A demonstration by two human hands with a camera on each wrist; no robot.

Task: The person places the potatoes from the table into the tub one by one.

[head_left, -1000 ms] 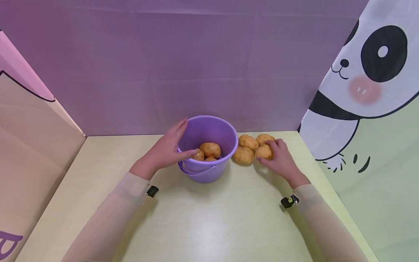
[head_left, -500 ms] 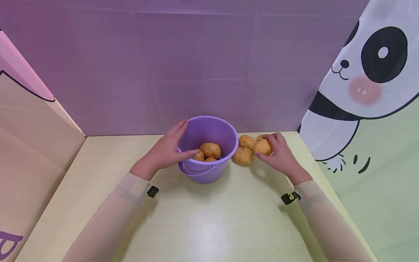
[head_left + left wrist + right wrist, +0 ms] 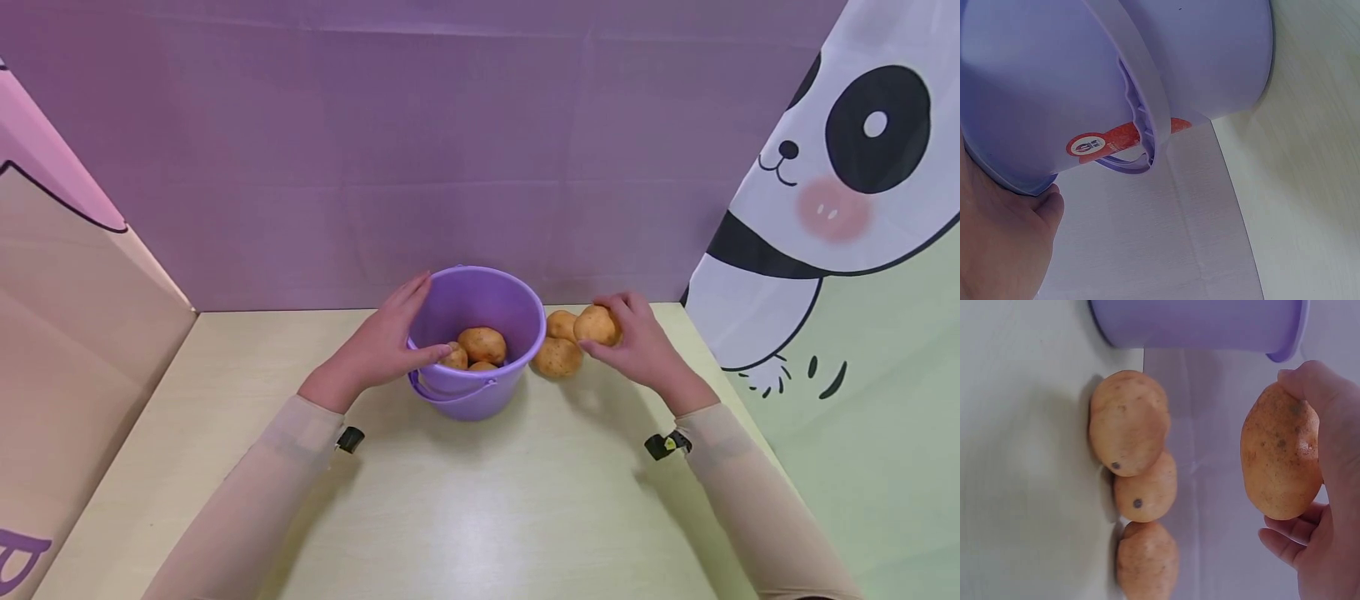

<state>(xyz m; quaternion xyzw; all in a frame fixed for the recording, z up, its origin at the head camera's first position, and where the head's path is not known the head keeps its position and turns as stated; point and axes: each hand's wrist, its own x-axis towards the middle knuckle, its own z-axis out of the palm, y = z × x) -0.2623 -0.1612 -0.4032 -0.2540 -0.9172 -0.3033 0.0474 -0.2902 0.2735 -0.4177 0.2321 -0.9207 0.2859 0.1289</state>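
A purple bucket (image 3: 476, 406) stands upright with several potatoes (image 3: 482, 344) inside, its handle (image 3: 1144, 94) hanging down the near side. My left hand (image 3: 375, 350) holds the bucket's left rim, thumb over the edge. To the bucket's right, my right hand (image 3: 637, 350) grips a potato (image 3: 597, 326), raised off the table between thumb and fingers. In the right wrist view that potato (image 3: 1280, 453) hangs apart from three loose ones: a large potato (image 3: 1127, 422), a smaller potato (image 3: 1146, 487) and another potato (image 3: 1147, 561). In the head view, the held potato and hand hide the third loose one.
The pale wooden table (image 3: 465, 517) ends at a purple cloth backdrop (image 3: 480, 150) just behind the bucket. A panda-printed panel (image 3: 825, 317) stands along the right edge, and a beige-pink panel (image 3: 67, 350) along the left.
My right hand has lifted a potato from the group and carried it up and slightly left, toward the bucket. The left hand and bucket have stayed in place.
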